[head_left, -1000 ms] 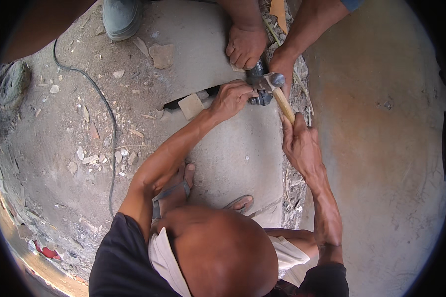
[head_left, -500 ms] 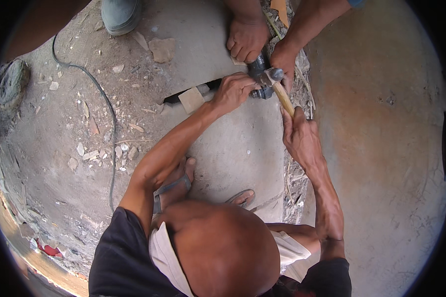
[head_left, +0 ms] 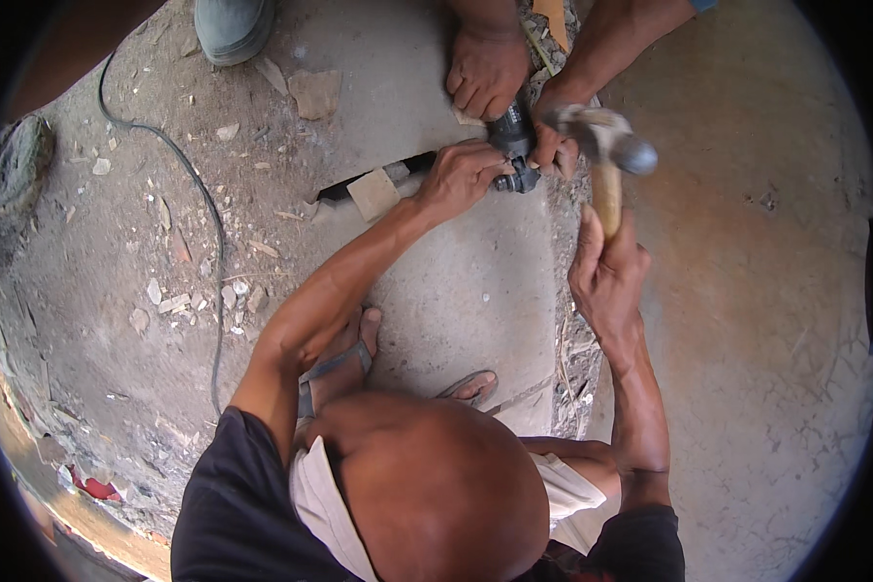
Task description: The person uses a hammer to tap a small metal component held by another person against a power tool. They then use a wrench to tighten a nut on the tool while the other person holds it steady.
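My right hand (head_left: 611, 272) is closed round the wooden handle of a hammer (head_left: 606, 194). The hammer's metal head is blurred and raised beside a co-worker's hand (head_left: 558, 136). My left hand (head_left: 461, 179) is pinched against the geared head of a black power tool (head_left: 514, 136), which looks like an angle grinder; what its fingertips hold is hidden. The co-worker's other hand (head_left: 490, 73), a fist, presses by the tool's body. Below my left wrist lies a tan flat piece (head_left: 373, 194), across a long dark strip (head_left: 339, 190) on the concrete.
A dark cable (head_left: 189, 160) curves down the left side over dirt strewn with chips. A grey shoe (head_left: 235, 29) stands at the top left. A rough broken edge (head_left: 572, 359) divides the concrete slab from the smoother floor (head_left: 747, 320) at right. My sandalled feet (head_left: 470, 388) are below.
My right hand has lifted the hammer up and to the right, away from the power tool's head. My left hand and the co-worker's fist stay nearly where they were.
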A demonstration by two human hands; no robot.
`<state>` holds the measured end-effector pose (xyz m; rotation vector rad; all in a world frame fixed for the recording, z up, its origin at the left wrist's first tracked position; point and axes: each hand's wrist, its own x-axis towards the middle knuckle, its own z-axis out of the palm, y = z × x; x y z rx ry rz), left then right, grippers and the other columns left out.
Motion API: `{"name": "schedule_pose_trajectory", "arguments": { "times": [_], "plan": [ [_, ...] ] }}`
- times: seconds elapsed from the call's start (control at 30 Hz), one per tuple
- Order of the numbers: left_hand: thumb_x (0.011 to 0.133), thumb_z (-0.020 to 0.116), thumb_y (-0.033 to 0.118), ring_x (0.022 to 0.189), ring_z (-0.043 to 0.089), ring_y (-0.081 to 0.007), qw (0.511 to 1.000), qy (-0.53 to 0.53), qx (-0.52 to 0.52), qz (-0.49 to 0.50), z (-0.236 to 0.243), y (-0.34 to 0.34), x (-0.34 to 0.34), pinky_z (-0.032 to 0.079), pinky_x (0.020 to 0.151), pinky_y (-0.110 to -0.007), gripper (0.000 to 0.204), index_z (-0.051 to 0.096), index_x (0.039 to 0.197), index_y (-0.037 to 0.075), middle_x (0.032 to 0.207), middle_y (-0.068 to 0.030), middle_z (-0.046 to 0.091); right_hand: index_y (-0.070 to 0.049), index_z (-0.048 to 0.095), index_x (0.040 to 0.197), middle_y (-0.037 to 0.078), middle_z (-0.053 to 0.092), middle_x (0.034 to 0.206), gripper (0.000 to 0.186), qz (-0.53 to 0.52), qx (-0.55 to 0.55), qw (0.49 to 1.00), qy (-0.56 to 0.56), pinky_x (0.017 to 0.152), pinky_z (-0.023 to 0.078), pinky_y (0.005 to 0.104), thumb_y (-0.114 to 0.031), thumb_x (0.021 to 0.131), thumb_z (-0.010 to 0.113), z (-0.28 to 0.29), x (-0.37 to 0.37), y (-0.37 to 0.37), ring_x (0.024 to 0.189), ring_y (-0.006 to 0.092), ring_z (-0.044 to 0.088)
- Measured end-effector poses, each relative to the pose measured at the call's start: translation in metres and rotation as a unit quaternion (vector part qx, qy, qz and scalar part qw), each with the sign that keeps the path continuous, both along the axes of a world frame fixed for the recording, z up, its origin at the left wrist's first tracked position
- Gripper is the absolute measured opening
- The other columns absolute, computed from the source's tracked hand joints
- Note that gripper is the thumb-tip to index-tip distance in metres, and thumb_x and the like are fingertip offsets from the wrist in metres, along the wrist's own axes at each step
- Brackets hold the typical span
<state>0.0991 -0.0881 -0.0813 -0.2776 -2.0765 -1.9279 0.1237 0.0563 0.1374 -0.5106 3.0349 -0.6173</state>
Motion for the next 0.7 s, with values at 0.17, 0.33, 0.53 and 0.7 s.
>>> {"name": "schedule_pose_trajectory", "arguments": {
  "times": [0.17, 0.33, 0.53, 0.7],
  "plan": [
    [0.089, 0.069, 0.000, 0.070, 0.064, -0.0283, 0.999, 0.032, -0.017, -0.002, -0.002, 0.003, -0.001, 0.051, 0.065, -0.040, 0.007, 0.075, 0.093, 0.001, 0.078, -0.0139, 0.067, 0.000, 0.051, 0.089, 0.027, 0.054, 0.054, 0.025, -0.036, 0.129, 0.986, -0.101, 0.046, 0.045, 0.0516, -0.019, 0.102, 0.061, -0.002, 0.000, 0.011, 0.054, 0.0488, 0.061],
    [0.088, 0.069, -0.001, 0.071, 0.064, -0.0294, 0.999, 0.036, -0.026, 0.011, 0.000, -0.004, 0.004, 0.052, 0.066, -0.041, 0.008, 0.075, 0.092, 0.001, 0.077, -0.0136, 0.066, 0.001, 0.052, 0.090, 0.025, 0.055, 0.057, 0.025, -0.004, 0.050, 0.996, -0.075, 0.044, 0.045, 0.0443, -0.018, 0.102, 0.062, 0.031, -0.003, -0.024, 0.048, 0.0434, 0.059],
    [0.088, 0.068, -0.002, 0.070, 0.063, -0.0303, 0.999, 0.034, -0.017, 0.011, 0.001, 0.002, -0.001, 0.051, 0.066, -0.041, 0.008, 0.074, 0.092, 0.001, 0.075, -0.0151, 0.064, 0.003, 0.052, 0.092, 0.023, 0.052, 0.058, 0.024, 0.018, -0.087, 0.995, 0.032, 0.043, 0.042, 0.0413, -0.018, 0.103, 0.059, 0.001, 0.012, 0.005, 0.048, 0.0319, 0.057],
    [0.088, 0.068, -0.002, 0.072, 0.064, -0.0304, 0.999, 0.033, -0.034, 0.010, -0.004, -0.002, -0.001, 0.053, 0.067, -0.040, 0.009, 0.075, 0.093, -0.001, 0.078, -0.0154, 0.066, 0.003, 0.050, 0.088, 0.027, 0.052, 0.054, 0.027, -0.011, 0.125, 0.986, -0.113, 0.042, 0.042, 0.0487, -0.018, 0.102, 0.061, -0.010, -0.001, 0.008, 0.048, 0.0461, 0.059]
  ]
}}
